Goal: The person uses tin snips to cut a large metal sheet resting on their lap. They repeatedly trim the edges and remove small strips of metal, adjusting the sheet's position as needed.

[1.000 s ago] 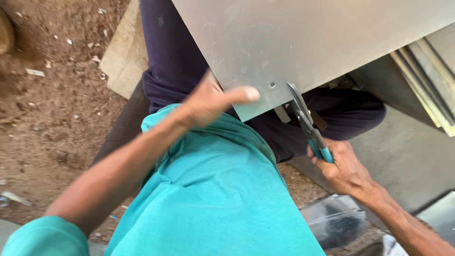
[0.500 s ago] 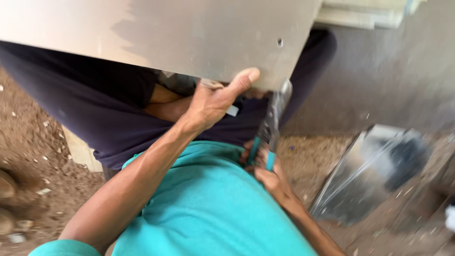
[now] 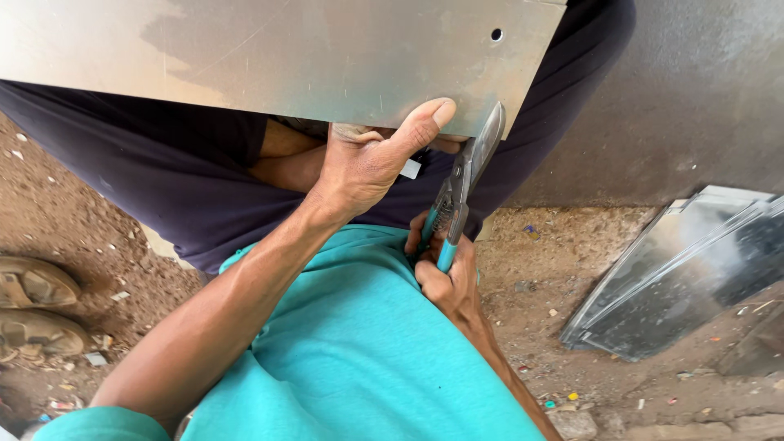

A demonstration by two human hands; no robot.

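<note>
Snips (image 3: 465, 184) now nearer sheet (image 3: 286, 57) edge; fingers hidden beneath.

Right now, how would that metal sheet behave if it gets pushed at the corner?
The metal sheet looks thin, so it would probably flex rather than stay rigid. The left hand braces its lower edge beside the tin snips, which suggests it wobbles unsupported. Its cut edge is likely sharp.
</note>
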